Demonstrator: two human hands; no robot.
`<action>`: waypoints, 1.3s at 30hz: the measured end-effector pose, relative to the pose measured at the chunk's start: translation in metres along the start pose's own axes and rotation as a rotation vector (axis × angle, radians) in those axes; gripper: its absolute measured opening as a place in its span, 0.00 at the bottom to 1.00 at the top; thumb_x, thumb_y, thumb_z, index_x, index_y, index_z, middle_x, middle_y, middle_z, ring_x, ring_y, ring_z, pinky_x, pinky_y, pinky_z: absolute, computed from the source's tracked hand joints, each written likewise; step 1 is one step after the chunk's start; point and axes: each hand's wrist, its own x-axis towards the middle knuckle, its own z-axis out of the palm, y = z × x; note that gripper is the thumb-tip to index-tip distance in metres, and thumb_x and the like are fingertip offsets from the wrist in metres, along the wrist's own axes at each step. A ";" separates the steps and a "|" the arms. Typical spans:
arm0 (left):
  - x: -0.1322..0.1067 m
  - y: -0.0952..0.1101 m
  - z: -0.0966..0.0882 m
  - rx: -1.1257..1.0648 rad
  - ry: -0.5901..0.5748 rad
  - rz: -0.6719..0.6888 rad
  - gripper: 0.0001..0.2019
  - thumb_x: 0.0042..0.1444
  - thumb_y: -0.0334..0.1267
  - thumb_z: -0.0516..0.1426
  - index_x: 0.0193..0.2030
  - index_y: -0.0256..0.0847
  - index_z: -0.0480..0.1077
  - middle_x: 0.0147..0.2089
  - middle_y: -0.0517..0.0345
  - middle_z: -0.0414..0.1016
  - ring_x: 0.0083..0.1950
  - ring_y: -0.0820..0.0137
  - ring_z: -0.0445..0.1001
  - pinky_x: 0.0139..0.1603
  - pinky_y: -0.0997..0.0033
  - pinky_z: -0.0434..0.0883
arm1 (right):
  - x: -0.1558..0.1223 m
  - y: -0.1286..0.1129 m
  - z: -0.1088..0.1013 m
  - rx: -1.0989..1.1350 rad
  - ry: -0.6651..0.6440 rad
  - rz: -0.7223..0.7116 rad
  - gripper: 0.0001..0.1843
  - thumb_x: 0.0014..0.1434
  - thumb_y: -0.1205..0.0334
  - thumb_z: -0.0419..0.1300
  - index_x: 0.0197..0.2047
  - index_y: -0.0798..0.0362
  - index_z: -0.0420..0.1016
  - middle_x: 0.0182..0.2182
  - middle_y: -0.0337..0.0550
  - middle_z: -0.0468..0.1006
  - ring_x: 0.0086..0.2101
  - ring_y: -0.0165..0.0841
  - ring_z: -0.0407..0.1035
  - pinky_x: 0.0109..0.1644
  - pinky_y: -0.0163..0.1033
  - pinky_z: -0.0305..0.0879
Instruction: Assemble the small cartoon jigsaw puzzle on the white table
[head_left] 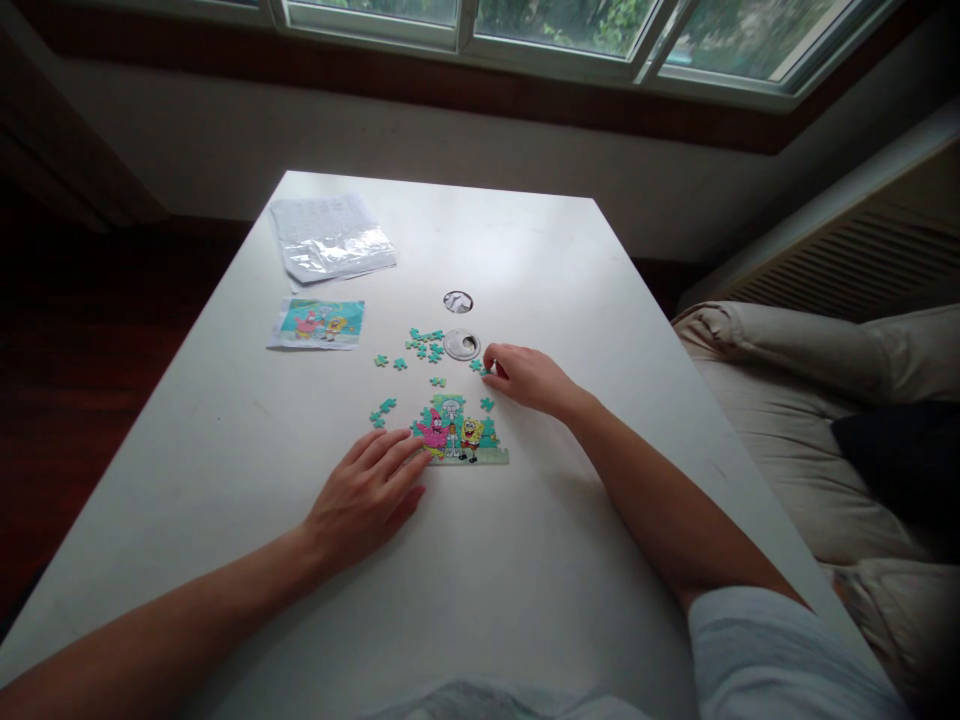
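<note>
A partly joined jigsaw puzzle (454, 430) with cartoon figures lies on the white table, its upper edge uneven. My left hand (367, 485) rests flat with its fingers stretched out, the fingertips on the puzzle's left side and covering that part. Beyond the puzzle to the right, my right hand (532, 378) has thumb and forefinger closed around a small teal puzzle piece (484, 370), partly hidden by the fingertips. Another loose piece (487, 404) lies between this hand and the puzzle. More teal pieces (426, 345) are scattered behind the puzzle, and a few (382, 412) sit near my left fingers.
A picture sheet (319, 324) showing the same figures lies at left, with a clear plastic sleeve of papers (330, 238) behind it. Set in the white table (525, 250) are a round hole (458, 301) and a round grommet cover (462, 344). A beige sofa (780, 430) stands at right.
</note>
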 end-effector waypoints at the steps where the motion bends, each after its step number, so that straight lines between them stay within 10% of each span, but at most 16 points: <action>1: 0.000 0.001 -0.001 -0.034 0.023 0.036 0.16 0.65 0.34 0.55 0.59 0.39 0.70 0.62 0.47 0.74 0.63 0.57 0.70 0.65 0.51 0.67 | 0.000 -0.001 0.001 0.007 0.000 -0.003 0.09 0.64 0.57 0.58 0.45 0.51 0.71 0.40 0.41 0.77 0.34 0.29 0.65 0.36 0.34 0.50; 8: 0.000 0.005 -0.001 -0.223 -0.102 0.372 0.11 0.65 0.32 0.53 0.51 0.38 0.72 0.49 0.50 0.79 0.49 0.65 0.75 0.56 0.61 0.72 | 0.003 -0.006 0.008 0.105 0.019 -0.112 0.08 0.63 0.60 0.60 0.45 0.52 0.72 0.35 0.39 0.75 0.33 0.27 0.63 0.37 0.32 0.50; 39: -0.001 0.002 0.004 -0.208 -0.098 0.221 0.13 0.65 0.32 0.55 0.55 0.39 0.71 0.59 0.46 0.75 0.67 0.58 0.68 0.68 0.53 0.71 | 0.004 -0.006 0.017 0.232 0.032 -0.254 0.11 0.65 0.62 0.59 0.49 0.49 0.77 0.35 0.38 0.73 0.31 0.25 0.62 0.39 0.30 0.53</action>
